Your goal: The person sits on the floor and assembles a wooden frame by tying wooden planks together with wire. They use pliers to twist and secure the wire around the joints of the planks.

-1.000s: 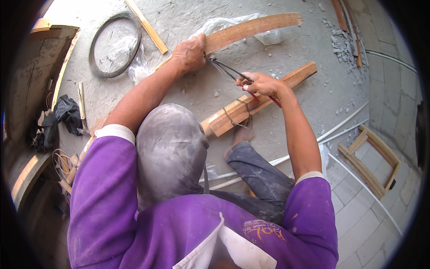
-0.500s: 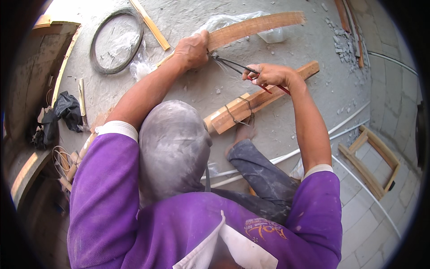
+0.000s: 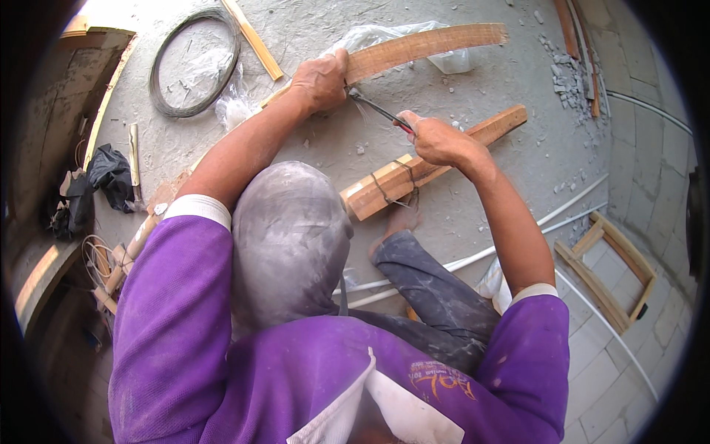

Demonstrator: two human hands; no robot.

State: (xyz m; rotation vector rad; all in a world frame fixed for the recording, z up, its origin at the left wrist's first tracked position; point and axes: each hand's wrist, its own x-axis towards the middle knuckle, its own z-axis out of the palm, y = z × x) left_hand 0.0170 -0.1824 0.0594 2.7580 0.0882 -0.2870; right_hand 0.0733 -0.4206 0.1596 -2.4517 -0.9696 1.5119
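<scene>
My left hand (image 3: 322,80) is closed around the near end of a brown wooden strip (image 3: 425,49), which extends to the far right. In my right hand (image 3: 438,139) are red-handled pincers (image 3: 381,111), their long arms pressed together. The pincers' jaws sit just below my left hand, close to the strip's end; what they bite on is too small to make out. Beneath my right forearm lies a bundle of wooden bars (image 3: 429,166), tied with dark wire (image 3: 384,189). My bare foot (image 3: 403,218) rests against the near side of this bundle.
A coil of thin wire (image 3: 157,74) lies at the far left beside a wooden stick (image 3: 255,41). Clear plastic (image 3: 455,61) is behind the strip. White pipes (image 3: 569,211) run along the right, near a wooden frame (image 3: 636,259). Rubble (image 3: 569,85) lies by the block wall.
The pincers' handles have come together as my right hand closed and turned around them. My left hand still holds the strip in nearly the same place.
</scene>
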